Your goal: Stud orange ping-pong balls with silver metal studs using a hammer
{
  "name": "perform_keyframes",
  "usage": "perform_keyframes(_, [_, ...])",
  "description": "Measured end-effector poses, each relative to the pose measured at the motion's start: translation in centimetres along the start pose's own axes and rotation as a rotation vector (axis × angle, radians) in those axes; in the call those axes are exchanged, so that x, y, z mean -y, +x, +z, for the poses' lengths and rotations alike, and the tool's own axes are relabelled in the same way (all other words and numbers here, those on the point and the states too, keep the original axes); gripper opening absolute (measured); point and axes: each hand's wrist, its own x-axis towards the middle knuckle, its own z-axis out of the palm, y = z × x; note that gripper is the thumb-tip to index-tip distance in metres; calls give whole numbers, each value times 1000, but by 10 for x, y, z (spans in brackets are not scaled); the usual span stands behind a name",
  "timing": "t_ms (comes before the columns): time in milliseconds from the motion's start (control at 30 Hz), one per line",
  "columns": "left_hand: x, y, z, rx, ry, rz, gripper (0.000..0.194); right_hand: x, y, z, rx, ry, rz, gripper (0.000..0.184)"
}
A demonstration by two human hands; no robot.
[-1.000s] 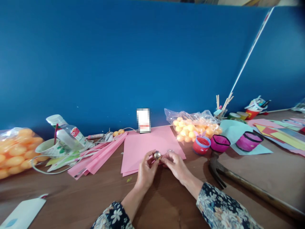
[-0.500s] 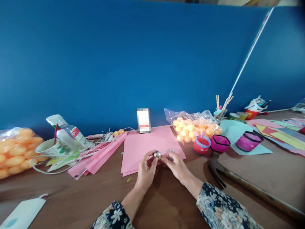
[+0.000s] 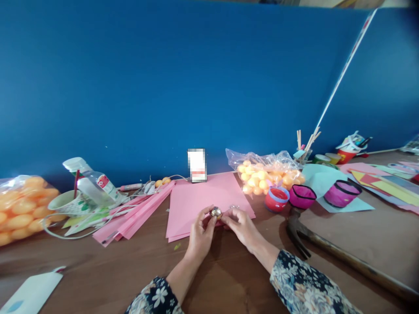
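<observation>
A small shiny metallic ball (image 3: 216,212) sits pinched between the thumb and fingers of my left hand (image 3: 200,233). Right beside it, the fingers of my right hand (image 3: 242,227) are pressed together at the ball's lower right. What they grip there is too small to make out. Both hands are over the near edge of the stacked pink paper sheets (image 3: 203,196). Just behind my right fingers lies something small, clear or silvery (image 3: 234,206), partly hidden.
A claw hammer (image 3: 340,250) lies at the right, near small red (image 3: 276,199) and magenta (image 3: 303,197) cups. Bags of orange balls stand left (image 3: 22,209) and behind (image 3: 262,174). Pink strips (image 3: 137,213), a tilted bottle (image 3: 94,183) and cables are at the left. A blue panel (image 3: 196,87) rises behind.
</observation>
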Motion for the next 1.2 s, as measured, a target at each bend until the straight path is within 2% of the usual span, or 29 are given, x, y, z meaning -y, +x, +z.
perform_keyframes(500, [1, 1, 0, -7, 52, 11, 33, 1, -1, 0, -4, 0, 1, 26])
perform_keyframes(867, [5, 2, -1, -16, 90, 32, 34, 1, 0, -1, -4, 11, 5, 30])
perform_keyframes(1200, [5, 1, -1, 4, 42, 8, 34, 1, 1, 0, -16, 20, -6, 30])
